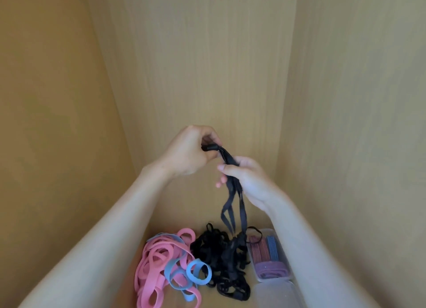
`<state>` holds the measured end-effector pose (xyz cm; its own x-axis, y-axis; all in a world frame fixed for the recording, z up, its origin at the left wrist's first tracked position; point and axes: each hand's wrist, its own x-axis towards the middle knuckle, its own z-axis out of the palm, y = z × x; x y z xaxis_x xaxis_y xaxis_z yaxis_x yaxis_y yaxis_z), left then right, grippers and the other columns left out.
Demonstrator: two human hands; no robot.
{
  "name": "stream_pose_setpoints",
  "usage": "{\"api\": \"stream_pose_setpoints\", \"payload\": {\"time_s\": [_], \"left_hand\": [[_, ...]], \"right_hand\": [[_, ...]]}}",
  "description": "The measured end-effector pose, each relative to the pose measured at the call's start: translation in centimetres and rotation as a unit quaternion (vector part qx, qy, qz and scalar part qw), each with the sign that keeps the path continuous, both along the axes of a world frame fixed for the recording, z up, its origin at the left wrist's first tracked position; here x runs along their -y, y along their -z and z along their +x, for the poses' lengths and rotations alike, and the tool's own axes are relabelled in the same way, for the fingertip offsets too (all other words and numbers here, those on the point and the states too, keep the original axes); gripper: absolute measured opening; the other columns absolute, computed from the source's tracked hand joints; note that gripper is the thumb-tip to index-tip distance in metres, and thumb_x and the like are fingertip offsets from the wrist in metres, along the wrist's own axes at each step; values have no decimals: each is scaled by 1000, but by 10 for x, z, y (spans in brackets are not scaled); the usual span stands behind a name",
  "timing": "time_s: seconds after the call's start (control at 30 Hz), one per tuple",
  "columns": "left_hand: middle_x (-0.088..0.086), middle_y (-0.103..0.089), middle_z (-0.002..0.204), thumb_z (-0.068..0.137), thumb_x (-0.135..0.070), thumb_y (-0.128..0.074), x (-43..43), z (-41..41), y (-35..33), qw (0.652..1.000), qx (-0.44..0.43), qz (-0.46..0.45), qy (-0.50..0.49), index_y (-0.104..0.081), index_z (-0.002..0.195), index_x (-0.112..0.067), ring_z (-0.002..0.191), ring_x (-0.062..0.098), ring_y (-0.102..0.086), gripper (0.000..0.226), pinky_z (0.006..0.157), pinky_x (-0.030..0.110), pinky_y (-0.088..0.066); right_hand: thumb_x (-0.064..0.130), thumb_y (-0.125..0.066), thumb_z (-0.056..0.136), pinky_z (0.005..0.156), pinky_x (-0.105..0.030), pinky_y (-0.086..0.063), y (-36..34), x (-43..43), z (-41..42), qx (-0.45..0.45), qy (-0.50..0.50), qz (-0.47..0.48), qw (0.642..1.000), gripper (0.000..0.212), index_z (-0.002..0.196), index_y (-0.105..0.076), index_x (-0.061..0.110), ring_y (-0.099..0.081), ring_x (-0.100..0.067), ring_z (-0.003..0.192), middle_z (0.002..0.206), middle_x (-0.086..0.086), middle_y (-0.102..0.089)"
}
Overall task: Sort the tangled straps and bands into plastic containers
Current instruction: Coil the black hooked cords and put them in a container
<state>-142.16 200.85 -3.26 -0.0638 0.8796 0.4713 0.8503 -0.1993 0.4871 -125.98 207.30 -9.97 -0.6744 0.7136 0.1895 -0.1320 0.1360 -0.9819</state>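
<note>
My left hand (pixel 189 153) pinches the top end of a black strap (pixel 232 199), raised above the shelf floor. Just below and to the right, my right hand (pixel 244 181) closes around the same strap, whose loops hang down to a tangled heap of black straps (pixel 221 257). Left of that heap lies a pile of pink and blue bands (pixel 166 268). A clear plastic container (pixel 285 276) at the right holds folded pink, blue and purple bands. A second clear container (pixel 274 294) sits in front of it.
I am looking into a wooden cabinet compartment. Its back panel (pixel 196 65) and side walls (pixel 46 100) close in tightly around the piles. My right forearm passes over the containers.
</note>
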Motion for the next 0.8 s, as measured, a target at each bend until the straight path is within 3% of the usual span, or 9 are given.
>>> {"api": "stream_pose_setpoints", "payload": {"time_s": [0.1, 0.17, 0.27, 0.33, 0.47, 0.63, 0.73, 0.8], "left_hand": [[-26, -66, 78, 84, -24, -79, 2, -12, 17, 999, 12, 12, -41, -73, 84, -28, 76, 4, -55, 7, 70, 29, -45], [-33, -62, 73, 85, -24, -79, 4, -13, 29, 998, 35, 3, -45, -71, 83, -26, 60, 6, -47, 8, 58, 26, -38], [-14, -68, 74, 87, -16, -77, 5, -13, 38, 993, 118, -11, -19, -68, 88, -16, 47, 2, -44, 10, 49, 17, -35], [0, -71, 86, 89, -10, -74, 8, -15, 34, 983, 180, -45, 6, -68, 96, -12, 55, 8, -54, 9, 53, 20, -43], [7, -70, 86, 95, -2, -66, 17, -18, 29, 964, 248, -75, 68, -71, 106, -4, 65, 16, -63, 13, 67, 25, -54], [25, -70, 94, 88, -12, -76, 33, -26, 35, 949, 304, -41, 79, -66, 99, -4, 70, 25, -62, 17, 63, 26, -49], [15, -69, 89, 84, -20, -78, 38, -23, 41, 928, 365, 29, 71, -59, 93, -5, 67, 24, -60, 26, 60, 26, -48], [11, -69, 85, 83, -21, -78, 38, -15, 46, 909, 409, 71, 50, -56, 89, -8, 69, 23, -63, 26, 68, 28, -53]], "right_hand": [[12, -63, 97, 58, -26, -48, -1, -5, 5, -10, 10, -20, 1000, 13, 105, -71, 7, -46, -13, 54, 63, 3, -48], [15, -63, 97, 47, -21, -36, -4, -5, 5, 18, 36, 15, 999, 11, 93, -72, 10, -39, -11, 51, 62, 4, -47], [20, -62, 98, 54, -26, -35, -8, 0, -2, 82, 70, 104, 989, 20, 91, -68, 2, -40, -10, 52, 60, 5, -49], [20, -62, 97, 61, -32, -34, -11, 1, -6, 101, 84, 131, 983, 22, 88, -63, 0, -41, -12, 56, 58, 8, -48], [19, -62, 98, 60, -29, -35, -15, 4, -3, 96, 72, 143, 982, 18, 80, -62, 14, -42, -9, 53, 57, 10, -48], [28, -59, 96, 44, -17, -30, -7, 12, 7, 27, -47, 50, 997, 22, 88, -69, 10, -40, -10, 48, 63, -1, -53], [19, -49, 103, 43, -23, -19, 1, 10, 10, -14, -70, -20, 997, 29, 81, -66, 11, -33, -12, 46, 60, -2, -47], [17, -43, 105, 44, -27, -17, 13, 13, 10, -47, -96, -85, 991, 31, 82, -63, 9, -30, -12, 45, 59, -3, -45]]}}
